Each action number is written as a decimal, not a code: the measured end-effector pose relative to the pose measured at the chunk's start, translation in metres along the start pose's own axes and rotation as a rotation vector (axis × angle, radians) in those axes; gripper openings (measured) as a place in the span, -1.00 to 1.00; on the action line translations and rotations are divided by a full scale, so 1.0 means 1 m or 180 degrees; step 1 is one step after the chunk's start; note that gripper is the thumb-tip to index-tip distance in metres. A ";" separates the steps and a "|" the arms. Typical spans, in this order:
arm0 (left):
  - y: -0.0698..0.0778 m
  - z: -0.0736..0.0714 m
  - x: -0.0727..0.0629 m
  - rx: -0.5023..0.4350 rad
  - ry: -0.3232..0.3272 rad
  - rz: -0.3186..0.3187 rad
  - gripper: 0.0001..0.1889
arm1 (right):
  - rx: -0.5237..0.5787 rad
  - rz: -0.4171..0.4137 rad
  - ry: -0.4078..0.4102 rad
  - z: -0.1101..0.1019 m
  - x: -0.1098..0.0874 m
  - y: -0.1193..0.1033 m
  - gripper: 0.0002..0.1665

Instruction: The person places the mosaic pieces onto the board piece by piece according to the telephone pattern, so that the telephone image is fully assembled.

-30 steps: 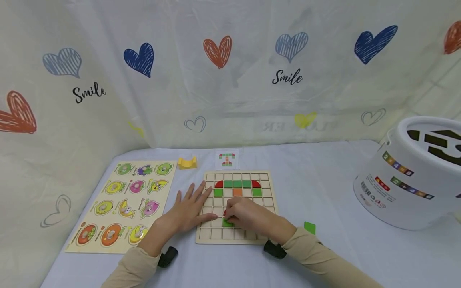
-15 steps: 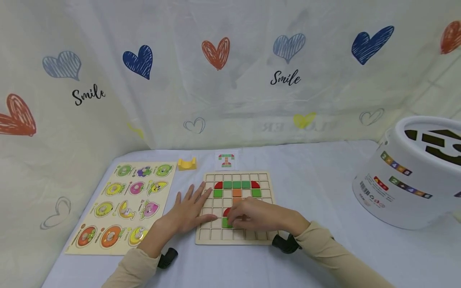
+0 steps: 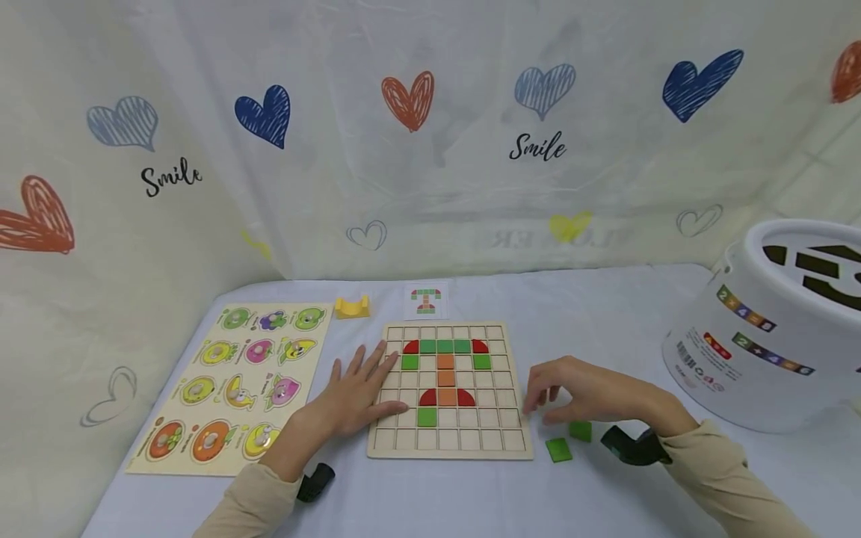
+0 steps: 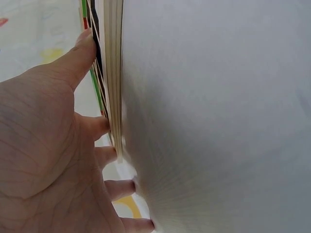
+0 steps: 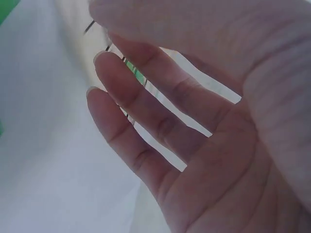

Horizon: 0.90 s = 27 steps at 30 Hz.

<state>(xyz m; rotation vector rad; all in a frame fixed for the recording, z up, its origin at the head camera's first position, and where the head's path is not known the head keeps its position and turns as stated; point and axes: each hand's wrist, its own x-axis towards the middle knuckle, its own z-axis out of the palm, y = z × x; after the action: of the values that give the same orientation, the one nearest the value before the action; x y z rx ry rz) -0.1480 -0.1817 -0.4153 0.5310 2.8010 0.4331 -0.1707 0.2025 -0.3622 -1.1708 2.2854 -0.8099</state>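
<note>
A wooden grid board (image 3: 471, 439) lies on the table, with red, green and orange tiles set in a T-like shape. My left hand (image 3: 350, 396) rests with spread, straight fingers on the board's left edge; in the left wrist view its thumb and fingertips touch the board's side (image 4: 114, 73). To the right of the board hovers my right hand (image 3: 588, 388), fingers loosely bent and holding nothing. Just under it lie two loose green tiles, one nearer (image 3: 558, 450) and one partly covered green tile (image 3: 580, 431). Within the grid, a single green tile (image 3: 427, 417) sits below the left red quarter-round (image 3: 427, 397).
Behind the board is a small pattern card (image 3: 427, 300) printed with a T. A yellow stand (image 3: 353, 307) is beside it. To the left lies a fruit puzzle board (image 3: 222, 388). A white bucket (image 3: 733, 359) with a slotted lid stands at the right.
My right hand has left the board and moved right, over the loose green tiles. Orange tiles and the right red quarter-round now show where it was. My left hand has stayed put.
</note>
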 end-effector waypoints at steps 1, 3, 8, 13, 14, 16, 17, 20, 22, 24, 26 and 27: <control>0.000 0.000 0.000 0.0002 0.0001 0.0003 -0.05 | 0.0011 0.0042 -0.0008 -0.001 -0.006 0.004 -0.75; 0.000 0.001 0.001 -0.0002 0.0010 0.0018 -0.05 | 0.0042 0.0112 -0.0034 -0.003 -0.017 0.012 -0.74; -0.003 0.002 0.003 -0.0003 0.0025 0.0042 -0.04 | 0.0089 0.0199 -0.0035 -0.003 -0.035 0.029 -0.72; -0.001 0.002 0.003 -0.0026 -0.0020 0.0033 -0.04 | 0.0238 0.0243 -0.0047 0.000 -0.043 0.038 -0.71; -0.001 0.002 0.002 -0.0028 -0.0018 0.0038 -0.05 | 0.0271 0.0256 -0.0048 0.001 -0.043 0.038 -0.71; 0.001 0.001 0.001 -0.0023 -0.0019 0.0045 -0.05 | 0.0317 0.0258 -0.0023 0.002 -0.044 0.040 -0.71; 0.001 0.001 0.001 -0.0007 -0.0026 0.0042 -0.05 | 0.0325 0.0270 -0.0009 0.002 -0.045 0.040 -0.70; 0.001 0.000 0.001 0.0026 -0.0025 0.0033 -0.05 | 0.0356 0.0298 0.0019 0.003 -0.045 0.041 -0.69; 0.001 0.000 0.001 0.0026 -0.0029 0.0021 -0.05 | 0.0361 0.0292 0.0050 0.003 -0.045 0.042 -0.69; 0.000 0.000 0.001 0.0031 -0.0031 0.0011 -0.05 | 0.0381 0.0285 0.0099 0.003 -0.045 0.043 -0.68; -0.001 0.000 0.001 0.0032 -0.0025 0.0005 -0.05 | 0.0416 0.0288 0.0153 0.003 -0.046 0.044 -0.67; -0.001 0.000 0.001 0.0031 -0.0018 0.0005 -0.05 | 0.0431 0.0302 0.0175 0.003 -0.046 0.045 -0.66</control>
<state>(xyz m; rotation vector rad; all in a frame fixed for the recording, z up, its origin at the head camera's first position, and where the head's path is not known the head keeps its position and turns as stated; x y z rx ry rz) -0.1490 -0.1821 -0.4161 0.5358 2.7986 0.4180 -0.1691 0.2608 -0.3892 -0.9843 2.2715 -0.9547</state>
